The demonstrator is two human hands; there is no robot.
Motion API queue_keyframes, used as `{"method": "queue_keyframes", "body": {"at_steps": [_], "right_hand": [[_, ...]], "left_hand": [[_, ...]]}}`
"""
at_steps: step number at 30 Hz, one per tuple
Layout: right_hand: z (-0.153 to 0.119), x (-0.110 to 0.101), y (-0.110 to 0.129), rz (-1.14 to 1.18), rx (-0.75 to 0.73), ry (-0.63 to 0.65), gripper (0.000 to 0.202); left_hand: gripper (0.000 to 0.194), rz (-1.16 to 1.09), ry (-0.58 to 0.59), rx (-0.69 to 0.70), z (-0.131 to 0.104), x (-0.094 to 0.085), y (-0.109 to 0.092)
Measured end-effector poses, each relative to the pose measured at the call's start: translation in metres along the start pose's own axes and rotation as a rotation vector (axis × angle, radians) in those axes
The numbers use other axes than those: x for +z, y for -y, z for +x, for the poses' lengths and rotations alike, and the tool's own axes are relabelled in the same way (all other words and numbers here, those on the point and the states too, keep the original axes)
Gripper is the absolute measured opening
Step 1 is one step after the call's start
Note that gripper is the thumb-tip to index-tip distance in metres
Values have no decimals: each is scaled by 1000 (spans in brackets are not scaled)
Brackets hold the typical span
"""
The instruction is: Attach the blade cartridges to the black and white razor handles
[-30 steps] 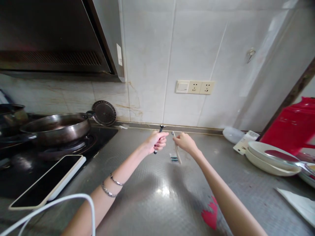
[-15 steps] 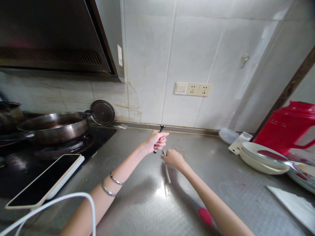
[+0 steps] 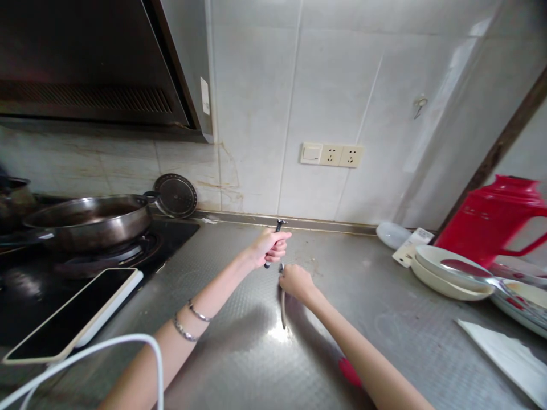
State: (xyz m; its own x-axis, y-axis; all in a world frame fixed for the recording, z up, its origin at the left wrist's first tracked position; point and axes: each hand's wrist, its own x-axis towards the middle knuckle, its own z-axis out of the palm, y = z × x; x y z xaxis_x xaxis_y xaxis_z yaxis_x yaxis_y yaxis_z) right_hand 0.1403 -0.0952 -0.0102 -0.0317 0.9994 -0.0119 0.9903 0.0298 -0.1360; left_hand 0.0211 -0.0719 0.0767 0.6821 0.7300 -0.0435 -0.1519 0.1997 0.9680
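My left hand [image 3: 272, 248], with two bracelets on its forearm, is closed around a thin black tool [image 3: 278, 226] whose small metallic head sticks out above the fist. Below the fist the tool's dark end shows. Just to the right and slightly nearer, my right hand [image 3: 296, 281] is closed on a thin beige strip [image 3: 283, 310], which hangs down below the fingers. A small dark tip shows above that hand. The hands are close together but apart, over the metal counter [image 3: 239, 364].
At left are a steel pan [image 3: 92, 225] on the stove and a phone [image 3: 70, 319] with a white cable [image 3: 128, 338]. On the right stand a red jug [image 3: 491, 222], stacked bowls [image 3: 448, 280] and a white paper [image 3: 504, 359]. A red object [image 3: 349, 372] lies beside my right forearm.
My right hand has shifted slightly left and down, and the beige strip now hangs more upright. My left hand keeps its hold. The whole view has shifted a little.
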Motion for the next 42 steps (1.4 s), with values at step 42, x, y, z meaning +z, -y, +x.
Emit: {"method": "queue_keyframes", "body": {"at_steps": [42], "right_hand": [[29, -7, -89, 154, -322, -28, 21]], "left_hand": [[49, -1, 37, 128, 17, 5, 39]]}}
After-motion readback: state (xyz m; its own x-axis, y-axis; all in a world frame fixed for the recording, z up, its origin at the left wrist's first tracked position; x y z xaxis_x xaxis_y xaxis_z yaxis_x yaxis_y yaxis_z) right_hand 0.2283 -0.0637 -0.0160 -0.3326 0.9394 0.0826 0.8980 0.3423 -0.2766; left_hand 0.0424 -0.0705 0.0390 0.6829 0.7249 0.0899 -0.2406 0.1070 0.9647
